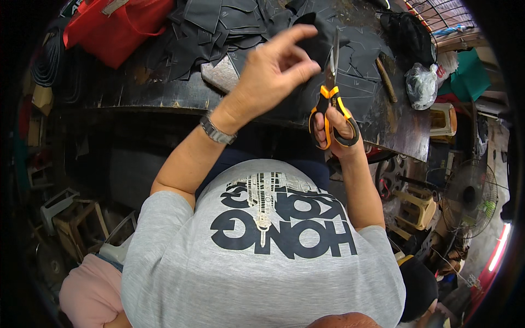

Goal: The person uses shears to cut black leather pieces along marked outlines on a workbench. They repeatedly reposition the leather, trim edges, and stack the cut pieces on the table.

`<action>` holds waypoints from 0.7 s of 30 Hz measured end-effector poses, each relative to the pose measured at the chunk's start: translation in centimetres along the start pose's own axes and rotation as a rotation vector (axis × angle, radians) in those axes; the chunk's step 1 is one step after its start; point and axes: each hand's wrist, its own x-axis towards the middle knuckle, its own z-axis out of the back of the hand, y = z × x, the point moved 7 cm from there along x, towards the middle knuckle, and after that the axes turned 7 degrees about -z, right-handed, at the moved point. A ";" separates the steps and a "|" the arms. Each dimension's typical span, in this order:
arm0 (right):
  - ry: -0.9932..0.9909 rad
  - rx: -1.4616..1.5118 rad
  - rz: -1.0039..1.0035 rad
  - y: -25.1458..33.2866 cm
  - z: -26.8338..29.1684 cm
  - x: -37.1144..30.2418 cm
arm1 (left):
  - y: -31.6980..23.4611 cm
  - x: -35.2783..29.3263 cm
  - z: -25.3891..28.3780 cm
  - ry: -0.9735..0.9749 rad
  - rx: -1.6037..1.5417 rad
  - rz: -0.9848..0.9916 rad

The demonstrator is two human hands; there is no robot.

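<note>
My right hand [340,130] grips a pair of scissors [330,98] with orange and black handles, thumb and fingers in the loops. The blades point away from me, over the dark sheet material on the table. To the left, my left hand [266,70] hovers above the table edge, slightly blurred. Its index finger and thumb are apart, and I see nothing gripped between them. A small black piece [305,19] shows just beyond the index fingertip; whether they touch is unclear. Marked dark sheet material [355,90] lies under and beyond the scissors.
Many cut dark pieces [219,19] are heaped at the back of the worn table [136,98]. A pale block [220,75] sits near its front edge, a red bag [117,30] at far left. A brown stick [386,81] and plastic bag [421,87] lie right; a fan [469,199] stands beyond.
</note>
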 end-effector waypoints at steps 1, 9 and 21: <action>-0.014 -0.025 0.033 0.6 -0.2 0.3 | 0.4 -0.5 -1.6 0.057 -0.141 0.071; -0.248 0.027 0.157 0.8 -0.1 0.0 | 3.2 0.9 -6.9 -0.055 -1.087 0.355; -0.288 -0.227 0.052 0.0 1.7 -1.9 | 6.0 1.8 -7.2 -0.350 -1.165 0.345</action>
